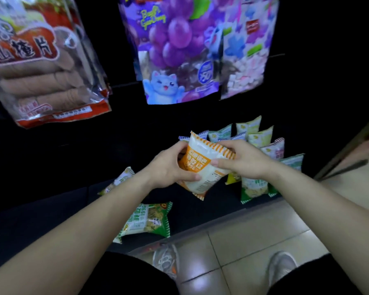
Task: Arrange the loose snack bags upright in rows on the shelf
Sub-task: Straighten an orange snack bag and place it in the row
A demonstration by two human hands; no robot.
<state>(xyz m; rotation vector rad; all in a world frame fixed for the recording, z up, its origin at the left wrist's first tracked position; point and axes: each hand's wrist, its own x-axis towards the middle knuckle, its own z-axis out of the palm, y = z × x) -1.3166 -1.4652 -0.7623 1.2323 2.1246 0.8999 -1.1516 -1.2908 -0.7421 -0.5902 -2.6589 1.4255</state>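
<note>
Head view: orange snack bag (201, 165) pinched by left hand (168, 169) and right hand (243, 159), likely steadied for upright placement beside standing rows (262, 139).

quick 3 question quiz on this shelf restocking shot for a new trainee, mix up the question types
1. True or false: both hands hold the orange and white snack bag.
2. The green snack bag at the shelf's front edge is: A) upright in a row B) lying flat C) hanging from a peg.
3. Which side of the shelf holds the upright bags?

Key: 1. True: left hand and right hand both grip it. 2. B. 3. The right side.
</note>
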